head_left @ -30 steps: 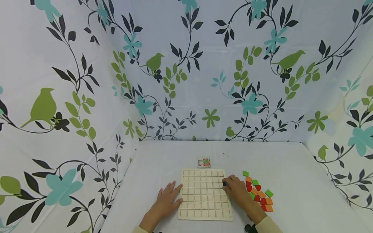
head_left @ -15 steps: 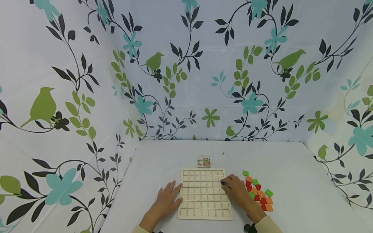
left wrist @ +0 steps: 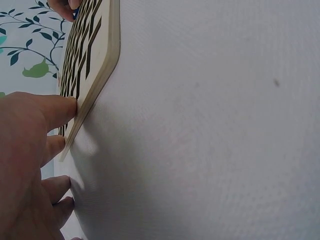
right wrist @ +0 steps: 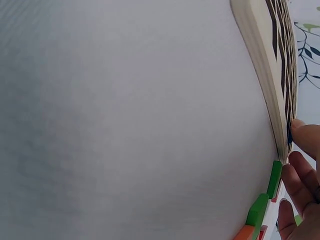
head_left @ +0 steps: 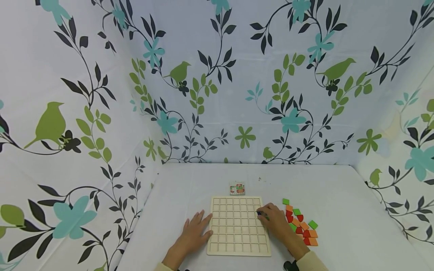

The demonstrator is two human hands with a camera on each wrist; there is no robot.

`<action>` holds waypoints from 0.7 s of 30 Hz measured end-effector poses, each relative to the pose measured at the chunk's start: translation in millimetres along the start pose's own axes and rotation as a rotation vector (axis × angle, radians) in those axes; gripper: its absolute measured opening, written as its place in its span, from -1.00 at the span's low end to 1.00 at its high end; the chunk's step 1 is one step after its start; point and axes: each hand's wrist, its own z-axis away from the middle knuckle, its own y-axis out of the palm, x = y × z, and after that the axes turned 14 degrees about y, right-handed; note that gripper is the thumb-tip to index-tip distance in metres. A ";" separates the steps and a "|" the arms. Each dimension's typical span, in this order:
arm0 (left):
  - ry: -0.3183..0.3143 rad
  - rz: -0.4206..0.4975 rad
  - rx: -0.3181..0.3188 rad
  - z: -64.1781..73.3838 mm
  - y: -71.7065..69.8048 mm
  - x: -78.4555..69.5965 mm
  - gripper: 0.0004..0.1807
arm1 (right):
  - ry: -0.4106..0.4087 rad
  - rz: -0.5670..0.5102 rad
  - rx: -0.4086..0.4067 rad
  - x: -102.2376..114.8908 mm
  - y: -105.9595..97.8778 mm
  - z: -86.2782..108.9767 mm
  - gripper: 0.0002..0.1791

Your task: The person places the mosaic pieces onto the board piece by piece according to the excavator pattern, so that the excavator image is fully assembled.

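A pale wooden board [head_left: 239,227] with a grid of square cells lies on the white table. My left hand [head_left: 193,232] is spread flat at its left side, fingertips and thumb at the edge; the left wrist view shows the fingers [left wrist: 60,111] against the board's rim. At the right side, my right hand [head_left: 274,220] pinches a small dark blue piece [head_left: 259,213] over the rightmost column, upper half. In the right wrist view the thumb [right wrist: 305,135] presses near that blue piece [right wrist: 289,134]. Most of the piece is hidden by the fingers.
Green, orange and red tiles [head_left: 304,226] lie loosely to the right of my right hand. Behind the board sits a small card or packet [head_left: 237,188] with red and green patterns. Patterned cloth [head_left: 244,94] hangs behind the white table [head_left: 346,210].
My right hand has shifted slightly left with the dark blue piece, further onto the board's right column, then stayed there. The left hand and the board have not moved.
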 end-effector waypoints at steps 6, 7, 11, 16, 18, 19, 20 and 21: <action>0.001 0.002 0.003 1.2 0.9 0.6 -0.28 | 0.006 0.027 -0.008 0.4 0.6 0.2 -0.74; 0.000 0.005 0.003 1.2 0.8 0.6 -0.28 | 0.006 0.032 -0.012 0.0 1.0 0.3 -0.74; -0.001 0.009 0.003 1.3 0.2 0.3 -0.28 | 0.013 0.048 -0.018 -0.8 1.4 0.9 -0.73; 0.008 -0.002 -0.001 0.6 0.1 1.6 -0.28 | 0.029 0.047 -0.002 0.5 -0.3 1.9 -0.73; 0.008 -0.004 0.001 0.3 0.6 2.5 -0.28 | 0.030 0.052 -0.003 0.9 -0.4 1.7 -0.74; 0.007 -0.005 0.001 0.3 0.6 2.7 -0.28 | 0.028 0.055 -0.005 0.9 -0.5 1.5 -0.74; 0.008 -0.005 -0.001 0.3 0.5 2.8 -0.28 | 0.026 0.058 -0.007 0.7 -0.7 1.4 -0.74; 0.010 -0.006 -0.001 0.3 0.1 2.7 -0.28 | 0.024 0.059 -0.009 0.1 -0.4 1.0 -0.74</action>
